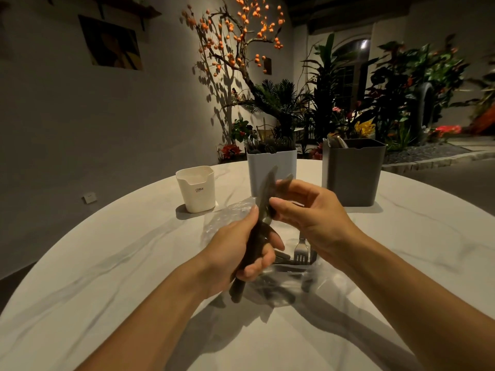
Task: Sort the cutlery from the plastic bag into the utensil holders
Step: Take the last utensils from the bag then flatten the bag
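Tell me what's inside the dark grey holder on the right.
A few pale handle tips stick up above the rim at the back left of the dark grey holder. Its opaque walls hide the rest, so what kind of cutlery they are and how many cannot be told.

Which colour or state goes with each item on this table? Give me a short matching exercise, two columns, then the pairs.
Things:
1. left holder
2. middle holder
3. right holder
4. plastic bag

Descriptions:
A. dark grey, utensil tips showing above the rim
B. clear, lying flat with a fork on it
C. cream-white, printed lettering
D. pale grey, behind the raised cutlery

Pairs: 1-C, 2-D, 3-A, 4-B
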Demonstrator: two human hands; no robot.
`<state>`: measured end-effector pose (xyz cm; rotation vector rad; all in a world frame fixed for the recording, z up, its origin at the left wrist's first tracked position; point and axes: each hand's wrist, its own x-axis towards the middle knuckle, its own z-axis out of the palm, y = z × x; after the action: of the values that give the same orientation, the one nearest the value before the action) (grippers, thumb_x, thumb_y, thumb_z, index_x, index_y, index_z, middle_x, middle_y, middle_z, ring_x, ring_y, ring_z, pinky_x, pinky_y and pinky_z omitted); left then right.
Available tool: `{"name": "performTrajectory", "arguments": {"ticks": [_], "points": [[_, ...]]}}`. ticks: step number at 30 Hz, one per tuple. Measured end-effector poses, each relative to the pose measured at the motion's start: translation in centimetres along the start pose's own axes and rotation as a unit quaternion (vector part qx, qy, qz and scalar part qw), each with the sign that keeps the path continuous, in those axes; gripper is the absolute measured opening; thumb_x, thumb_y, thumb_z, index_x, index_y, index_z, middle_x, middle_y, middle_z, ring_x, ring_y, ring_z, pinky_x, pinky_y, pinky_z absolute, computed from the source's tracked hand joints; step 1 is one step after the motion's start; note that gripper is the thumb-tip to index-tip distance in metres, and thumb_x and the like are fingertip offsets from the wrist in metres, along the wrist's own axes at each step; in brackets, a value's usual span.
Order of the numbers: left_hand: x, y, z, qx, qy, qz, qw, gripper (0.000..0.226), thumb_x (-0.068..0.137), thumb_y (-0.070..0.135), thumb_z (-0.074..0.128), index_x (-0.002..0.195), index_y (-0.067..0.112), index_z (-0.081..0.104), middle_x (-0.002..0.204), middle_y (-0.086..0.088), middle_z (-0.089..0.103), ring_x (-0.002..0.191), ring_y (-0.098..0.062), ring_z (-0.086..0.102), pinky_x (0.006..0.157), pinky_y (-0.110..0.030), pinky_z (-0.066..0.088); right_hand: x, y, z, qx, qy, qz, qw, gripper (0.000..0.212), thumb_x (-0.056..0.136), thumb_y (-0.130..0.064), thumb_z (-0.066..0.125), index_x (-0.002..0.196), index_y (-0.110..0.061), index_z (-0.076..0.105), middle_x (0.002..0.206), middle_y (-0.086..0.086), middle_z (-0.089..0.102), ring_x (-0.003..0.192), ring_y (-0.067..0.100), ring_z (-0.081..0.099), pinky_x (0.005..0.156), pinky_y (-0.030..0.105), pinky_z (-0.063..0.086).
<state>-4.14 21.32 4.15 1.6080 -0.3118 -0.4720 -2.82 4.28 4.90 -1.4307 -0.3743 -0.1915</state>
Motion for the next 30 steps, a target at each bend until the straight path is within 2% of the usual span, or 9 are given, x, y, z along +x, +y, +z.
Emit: {"name": "performTrajectory", "arguments": {"ticks": [4, 6, 8, 12, 17, 21, 25, 27, 30], "points": [[0.0, 0.3, 0.6, -0.023, -0.007, -0.005, 1.0, 0.064, 0.102, 0.058, 0.026, 0.103, 0.003, 0.058, 0.055, -0.005, 0.044, 0.042, -0.011, 0.031, 0.043, -0.022, 0.024, 0.6, -0.4, 0.4, -0.099, 0.025, -0.041, 0.994, 0.05, 0.082, -0.008, 0.076, 0.128, -0.021, 0.062, 0.108, -0.002, 0.073, 0.105, 0.015, 0.069, 0.091, 0.034, 0.058], [0.3, 0.7, 1.0, -0.016, 0.026, 0.011, 0.999, 0.049, 0.105, 0.051, 0.03, 0.106, 0.008, 0.053, 0.059, -0.002, 0.044, 0.044, -0.009, 0.032, 0.042, -0.02, 0.025, 1.0, -0.9, 0.6, -0.165, 0.02, -0.064, 0.984, 0.068, 0.083, -0.012, 0.077, 0.143, -0.028, 0.049, 0.113, -0.004, 0.07, 0.105, 0.011, 0.068, 0.091, 0.027, 0.056], [0.7, 1.0, 1.1, 0.026, 0.075, 0.039, 0.996, 0.035, 0.108, 0.042, 0.032, 0.104, 0.014, 0.052, 0.067, -0.001, 0.046, 0.048, -0.008, 0.037, 0.044, -0.019, 0.031, 1.4, -1.5, 0.8, -0.197, 0.011, -0.073, 0.978, 0.077, 0.085, -0.012, 0.074, 0.149, -0.034, 0.037, 0.12, -0.003, 0.066, 0.109, 0.012, 0.066, 0.093, 0.028, 0.055], [1.5, 2.2, 1.0, 0.061, 0.098, 0.065, 0.991, 0.033, 0.109, 0.036, 0.033, 0.095, 0.014, 0.053, 0.066, 0.002, 0.047, 0.052, -0.008, 0.038, 0.048, -0.019, 0.033, 2.6, -3.2, 0.5, -0.188, -0.024, -0.071, 0.979, 0.065, 0.095, -0.005, 0.061, 0.149, -0.034, 0.038, 0.119, -0.004, 0.065, 0.112, 0.016, 0.065, 0.088, 0.03, 0.059], [2.1, 4.3, 0.8, -0.045, 0.053, 0.046, 0.997, 0.054, 0.104, 0.057, 0.029, 0.075, 0.016, 0.051, 0.056, 0.002, 0.036, 0.046, -0.01, 0.026, 0.043, -0.022, 0.021, 4.1, -4.5, 0.2, -0.175, -0.007, -0.082, 0.981, 0.067, 0.091, -0.002, 0.066, 0.145, -0.035, 0.044, 0.118, -0.003, 0.065, 0.111, 0.016, 0.065, 0.089, 0.035, 0.059], [2.8, 5.0, 0.2, -0.002, 0.072, 0.067, 0.995, 0.059, 0.102, 0.059, 0.029, 0.072, 0.014, 0.053, 0.054, 0.0, 0.041, 0.043, -0.012, 0.032, 0.042, -0.022, 0.028, 5.2, -5.1, 0.1, -0.157, -0.012, -0.082, 0.984, 0.065, 0.089, 0.001, 0.067, 0.142, -0.031, 0.048, 0.119, 0.0, 0.066, 0.111, 0.018, 0.065, 0.084, 0.034, 0.061], [3.3, 5.5, -0.2, 0.025, 0.084, 0.075, 0.993, 0.068, 0.099, 0.063, 0.029, 0.065, 0.012, 0.057, 0.051, -0.002, 0.042, 0.041, -0.013, 0.036, 0.044, -0.023, 0.033, 6.1, -5.8, -0.1, -0.137, -0.028, -0.076, 0.987, 0.056, 0.088, 0.004, 0.068, 0.135, -0.023, 0.056, 0.11, 0.0, 0.07, 0.096, 0.015, 0.072, 0.071, 0.027, 0.06], [3.7, 6.1, 0.0, 0.024, 0.083, 0.076, 0.993, 0.067, 0.101, 0.062, 0.026, 0.071, 0.011, 0.059, 0.053, -0.003, 0.044, 0.044, -0.014, 0.04, 0.047, -0.026, 0.037, 6.6, -6.1, -0.2, -0.148, -0.023, -0.081, 0.985, 0.053, 0.087, 0.004, 0.068, 0.131, -0.023, 0.058, 0.108, 0.0, 0.07, 0.094, 0.013, 0.072, 0.068, 0.025, 0.059], [4.6, 7.1, 0.5, 0.016, 0.094, 0.126, 0.987, 0.052, 0.107, 0.048, 0.028, 0.1, 0.011, 0.063, 0.07, -0.007, 0.057, 0.064, -0.018, 0.055, 0.065, -0.034, 0.052, 7.5, -7.0, -1.0, -0.183, -0.004, -0.097, 0.978, 0.051, 0.087, 0.003, 0.069, 0.13, -0.023, 0.059, 0.108, -0.001, 0.07, 0.095, 0.014, 0.071, 0.069, 0.025, 0.06]]}}
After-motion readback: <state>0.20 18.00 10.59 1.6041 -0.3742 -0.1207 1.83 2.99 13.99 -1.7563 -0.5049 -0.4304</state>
